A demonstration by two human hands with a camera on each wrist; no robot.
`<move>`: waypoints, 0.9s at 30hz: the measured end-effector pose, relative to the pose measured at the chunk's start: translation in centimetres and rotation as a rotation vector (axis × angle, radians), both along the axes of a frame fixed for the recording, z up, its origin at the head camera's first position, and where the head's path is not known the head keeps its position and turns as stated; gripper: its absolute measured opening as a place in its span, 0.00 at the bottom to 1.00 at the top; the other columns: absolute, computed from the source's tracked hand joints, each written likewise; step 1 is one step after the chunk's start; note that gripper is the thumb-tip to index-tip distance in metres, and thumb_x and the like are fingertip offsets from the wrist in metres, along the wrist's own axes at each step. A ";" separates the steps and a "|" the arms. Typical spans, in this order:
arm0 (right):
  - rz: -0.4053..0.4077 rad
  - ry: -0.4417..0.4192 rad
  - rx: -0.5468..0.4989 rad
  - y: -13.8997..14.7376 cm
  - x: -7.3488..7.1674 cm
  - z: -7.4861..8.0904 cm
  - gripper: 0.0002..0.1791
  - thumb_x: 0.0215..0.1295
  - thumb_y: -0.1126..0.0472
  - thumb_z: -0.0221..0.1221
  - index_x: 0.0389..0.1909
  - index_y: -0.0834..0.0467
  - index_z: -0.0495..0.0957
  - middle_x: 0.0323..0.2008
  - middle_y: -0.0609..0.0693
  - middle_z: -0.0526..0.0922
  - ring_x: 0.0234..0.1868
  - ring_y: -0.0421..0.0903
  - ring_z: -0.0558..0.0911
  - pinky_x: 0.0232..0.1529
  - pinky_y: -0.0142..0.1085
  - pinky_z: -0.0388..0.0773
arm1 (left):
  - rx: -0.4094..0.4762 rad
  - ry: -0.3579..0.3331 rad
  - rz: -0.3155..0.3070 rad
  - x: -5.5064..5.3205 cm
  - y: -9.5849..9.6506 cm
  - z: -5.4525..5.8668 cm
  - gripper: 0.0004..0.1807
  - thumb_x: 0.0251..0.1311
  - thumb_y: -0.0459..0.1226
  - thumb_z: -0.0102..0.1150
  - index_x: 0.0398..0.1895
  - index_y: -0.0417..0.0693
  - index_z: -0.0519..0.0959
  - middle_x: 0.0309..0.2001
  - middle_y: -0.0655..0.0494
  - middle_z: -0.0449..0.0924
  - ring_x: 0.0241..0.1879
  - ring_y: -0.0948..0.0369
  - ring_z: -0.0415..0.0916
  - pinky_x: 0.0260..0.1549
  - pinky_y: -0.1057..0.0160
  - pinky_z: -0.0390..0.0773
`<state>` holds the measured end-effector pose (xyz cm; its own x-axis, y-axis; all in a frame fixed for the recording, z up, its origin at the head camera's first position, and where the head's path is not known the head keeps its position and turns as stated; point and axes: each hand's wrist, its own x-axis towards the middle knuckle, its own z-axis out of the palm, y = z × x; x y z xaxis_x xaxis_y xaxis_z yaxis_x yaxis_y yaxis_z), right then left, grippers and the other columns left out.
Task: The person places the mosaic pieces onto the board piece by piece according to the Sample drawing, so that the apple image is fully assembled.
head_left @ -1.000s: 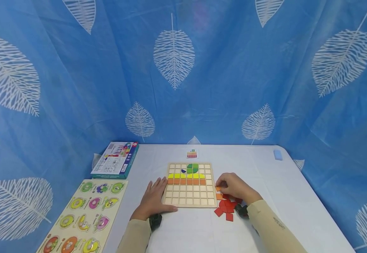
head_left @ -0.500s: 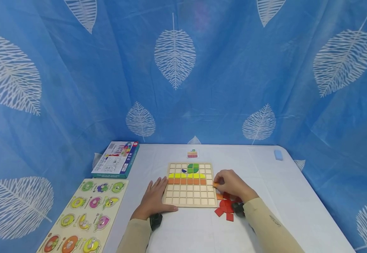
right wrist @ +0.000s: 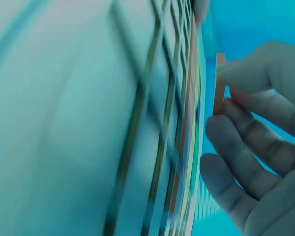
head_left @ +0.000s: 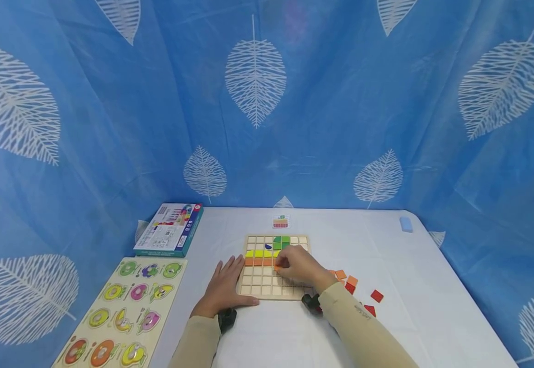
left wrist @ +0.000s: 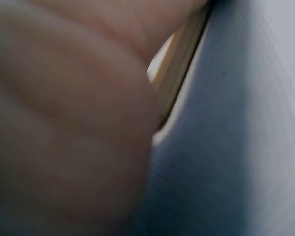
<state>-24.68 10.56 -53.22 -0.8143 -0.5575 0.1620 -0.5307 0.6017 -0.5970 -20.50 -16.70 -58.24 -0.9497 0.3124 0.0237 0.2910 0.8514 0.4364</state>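
Observation:
A square wooden grid board (head_left: 262, 292) lies on the white table in the head view. Green tiles (head_left: 285, 239), a dark blue piece (head_left: 268, 247), a yellow row (head_left: 258, 253) and an orange row (head_left: 258, 261) fill some of its upper cells. My left hand (head_left: 221, 290) rests at the board's left edge, its thumb stretched along the front left corner. Over the middle of the board, my right hand (head_left: 301, 266) pinches a thin orange square tile (right wrist: 220, 83) between thumb and fingers. That hand covers the right part of the rows.
Loose orange tiles (head_left: 352, 280) and red tiles (head_left: 377, 296) lie right of the board, partly hidden by my right forearm. Behind the board is a small picture card (head_left: 281, 221). A fruit puzzle board (head_left: 131, 301) and a box (head_left: 169, 230) stand left; a blue block (head_left: 405, 224) lies far right.
My right hand has picked up the orange tile and carried it left from the board's right side to over its middle. Red and orange tiles now lie more spread out. The left hand stays.

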 end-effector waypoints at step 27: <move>-0.146 0.005 0.083 -9.8 0.5 -1.1 0.05 0.63 0.67 0.74 0.30 0.55 0.89 0.27 0.38 0.83 0.34 0.36 0.80 0.43 0.32 0.82 | 0.000 0.020 -0.019 -0.2 -0.2 -0.2 0.74 0.37 0.76 0.74 0.83 0.43 0.59 0.81 0.47 0.57 0.81 0.46 0.48 0.77 0.39 0.38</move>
<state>-24.15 0.80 -54.32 -0.8869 -0.4449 0.1244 -0.4368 0.7198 -0.5395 -20.68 -16.88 -58.40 -0.9430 0.3302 0.0422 0.3154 0.8457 0.4304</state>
